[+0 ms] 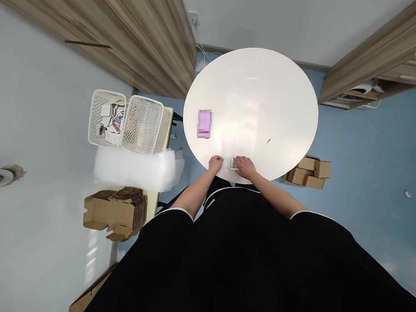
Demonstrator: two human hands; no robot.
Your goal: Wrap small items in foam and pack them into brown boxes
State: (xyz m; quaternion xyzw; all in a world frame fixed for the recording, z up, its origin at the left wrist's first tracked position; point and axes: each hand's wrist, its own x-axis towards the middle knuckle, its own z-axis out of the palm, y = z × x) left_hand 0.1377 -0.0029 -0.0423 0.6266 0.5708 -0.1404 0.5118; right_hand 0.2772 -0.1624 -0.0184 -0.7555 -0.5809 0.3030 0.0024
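Observation:
A round white table (pixel 256 90) stands right in front of me, and both my hands rest at its near edge. My right hand (pixel 245 167) lies over a small transparent plastic item (pixel 233 164) and seems to grip it. My left hand (pixel 215 163) is curled just left of that item, and I cannot see whether it holds anything. Farther out on the tabletop, to the left, lies a flat pink packet (pixel 204 124), out of reach of neither hand's fingers at this moment and touching neither.
Left of the round table, a pale desk (pixel 168 125) holds two white plastic baskets (pixel 142 124), one with paper packets, and a sheet of white foam wrap (pixel 136 170). Flat cardboard box blanks (pixel 116 214) sit below them; small cardboard boxes (pixel 307 173) lie on the floor at right.

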